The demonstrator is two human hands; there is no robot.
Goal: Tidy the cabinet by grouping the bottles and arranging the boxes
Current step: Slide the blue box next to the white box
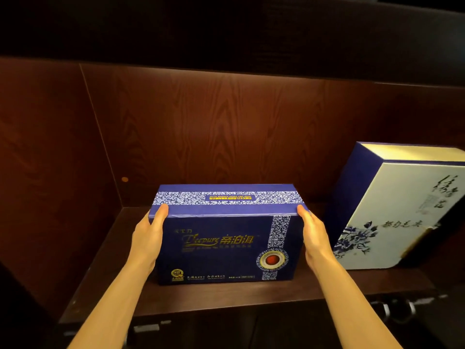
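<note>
Inside, both hands (147, 238) (315, 238) clasp the blue box (221, 248) on the cabinet shelf (226, 295).

Home (dark wooden cabinet (226, 137))

One head-worn wide-angle view, close in, looks forward and slightly down into a wooden cabinet. The shelf (226, 293) fills the lower middle, the back panel (226, 127) faces the lens squarely, and the left side wall (50, 172) runs away at an angle. Both forearms enter from the bottom edge. Straight lines bow toward the frame's edges.
</note>
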